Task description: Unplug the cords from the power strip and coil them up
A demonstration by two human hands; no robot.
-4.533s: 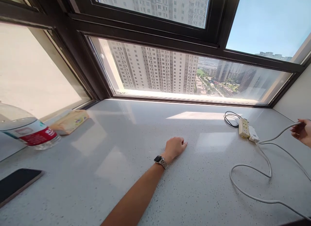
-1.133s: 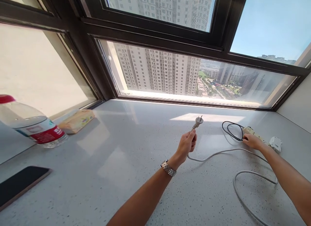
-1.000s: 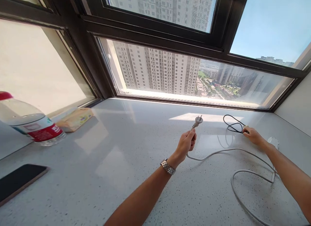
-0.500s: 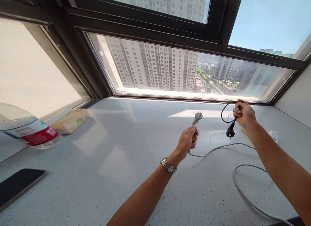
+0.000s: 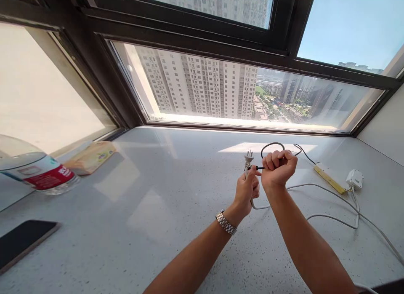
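My left hand, with a metal watch on the wrist, is closed around the grey power plug and its cord, prongs pointing up. Right beside it, my right hand is clenched around the black cord, which loops above the fist. A short dark piece of that cord runs across to my left thumb; the black plug itself is mostly hidden there. From the loop the black cord leads to a yellow-and-white bar-shaped device lying on the white speckled counter.
A white block-shaped adapter with grey cable lies at the right. To the left are a large bottle with a red label, a tissue pack and a dark phone. Windows border the counter's far side.
My right hand has moved left and down with the black cord, bringing it against my left hand. The bar-shaped device and adapter are now uncovered. My left hand has shifted slightly.
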